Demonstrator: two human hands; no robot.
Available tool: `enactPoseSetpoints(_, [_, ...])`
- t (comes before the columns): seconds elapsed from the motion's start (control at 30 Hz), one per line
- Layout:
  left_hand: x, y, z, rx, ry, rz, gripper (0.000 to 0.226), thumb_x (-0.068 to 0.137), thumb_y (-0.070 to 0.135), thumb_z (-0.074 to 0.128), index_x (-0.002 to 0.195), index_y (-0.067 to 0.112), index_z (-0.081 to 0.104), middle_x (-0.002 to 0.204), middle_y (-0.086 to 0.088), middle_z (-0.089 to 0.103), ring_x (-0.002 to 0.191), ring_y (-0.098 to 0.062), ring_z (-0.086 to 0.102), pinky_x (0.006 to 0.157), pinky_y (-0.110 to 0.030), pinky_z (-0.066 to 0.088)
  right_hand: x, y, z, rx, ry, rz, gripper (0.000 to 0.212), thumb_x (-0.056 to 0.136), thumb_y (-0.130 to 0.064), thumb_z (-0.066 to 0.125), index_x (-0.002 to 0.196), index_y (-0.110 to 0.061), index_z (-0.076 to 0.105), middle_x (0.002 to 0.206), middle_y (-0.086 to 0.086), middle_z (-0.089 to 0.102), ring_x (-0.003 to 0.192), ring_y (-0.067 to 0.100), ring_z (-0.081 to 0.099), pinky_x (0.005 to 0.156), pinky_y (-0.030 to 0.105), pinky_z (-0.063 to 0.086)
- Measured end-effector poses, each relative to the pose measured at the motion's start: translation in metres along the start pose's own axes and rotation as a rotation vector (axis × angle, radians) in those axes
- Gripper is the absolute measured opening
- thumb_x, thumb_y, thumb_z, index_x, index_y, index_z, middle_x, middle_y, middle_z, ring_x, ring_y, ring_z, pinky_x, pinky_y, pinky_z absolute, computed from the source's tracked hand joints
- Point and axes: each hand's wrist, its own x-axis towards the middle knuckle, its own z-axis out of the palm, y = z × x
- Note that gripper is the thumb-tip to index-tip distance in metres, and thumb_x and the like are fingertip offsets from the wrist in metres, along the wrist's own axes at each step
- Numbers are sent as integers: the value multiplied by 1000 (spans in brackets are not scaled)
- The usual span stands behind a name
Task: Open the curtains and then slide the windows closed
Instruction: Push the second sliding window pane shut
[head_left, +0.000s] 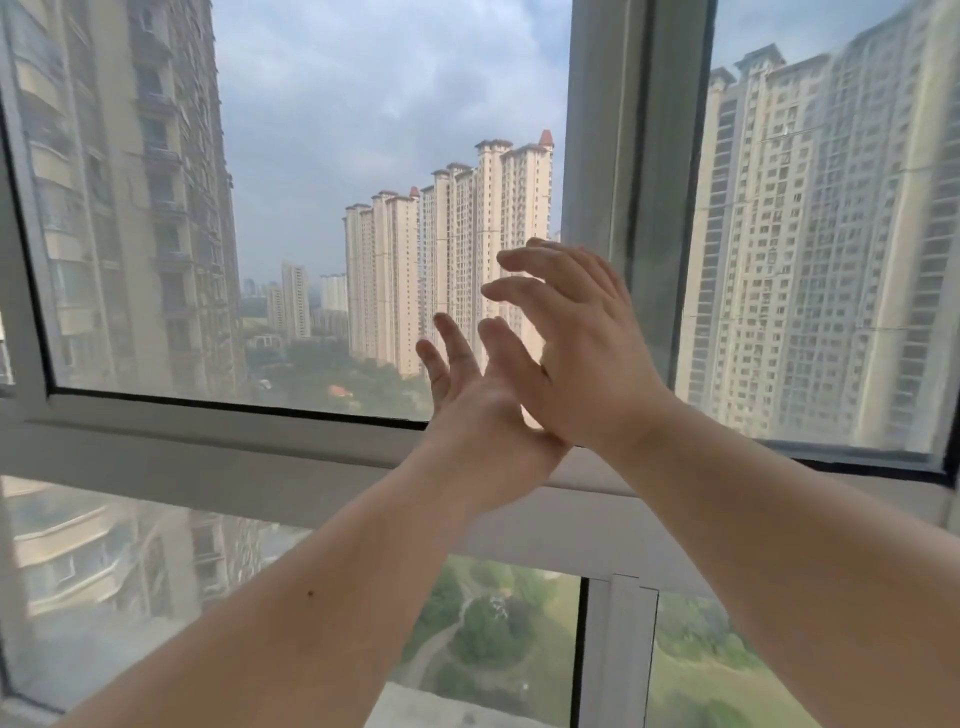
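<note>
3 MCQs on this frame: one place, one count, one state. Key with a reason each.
1. Where does the right hand sit?
A. beside the vertical window frame
B. down on the lower pane
C. at the far left frame

2. How many hands are in view?
A. none
B. one
C. two

3. What state are the hands in?
A. both fists shut on a curtain
B. fingers spread, holding nothing
C. one hand gripping a handle

Key: 1 A, the right hand is raised just left of the vertical window frame. 2 C, the left hand and right hand both show, overlapping near the wrists. 3 B, both hands show splayed fingers with nothing in them; no curtain is in view.
</note>
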Motion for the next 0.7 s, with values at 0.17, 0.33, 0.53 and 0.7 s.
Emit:
enactPoseSetpoints(0.17, [-12,-3,-27,-108,255,115,46,78,42,54,122,31,51,137,16,41,125,-4,32,93,-7,24,11,-3,-9,-50,-55,14,32,88,-29,57,107,-5,67,123,13,60,124,32,47,103,52,31])
enactPoseSetpoints(0.33, [7,-61,-59,151,360,-299,67,83,43,46,142,26,18,155,0,-2,139,-23,-1,110,-42,8,4,-3,-11,-164,-182,64,45,90,-37,54,126,-10,56,142,10,45,138,28,29,114,48,15])
enactPoseSetpoints(0.53, [4,-87,-46,267,250,-372,73,86,54,31,141,34,-13,148,2,-31,135,-26,-26,109,-49,-8,-1,4,-13,-261,-260,46,52,88,-39,52,133,-14,48,150,8,33,143,25,16,115,49,4])
enactPoseSetpoints(0.7, [4,-59,-21,286,209,-233,75,84,60,31,138,40,-16,150,0,-26,137,-28,-17,109,-48,-3,0,13,-15,-366,-254,55,54,84,-38,54,134,-18,45,152,5,29,143,24,13,114,51,-3])
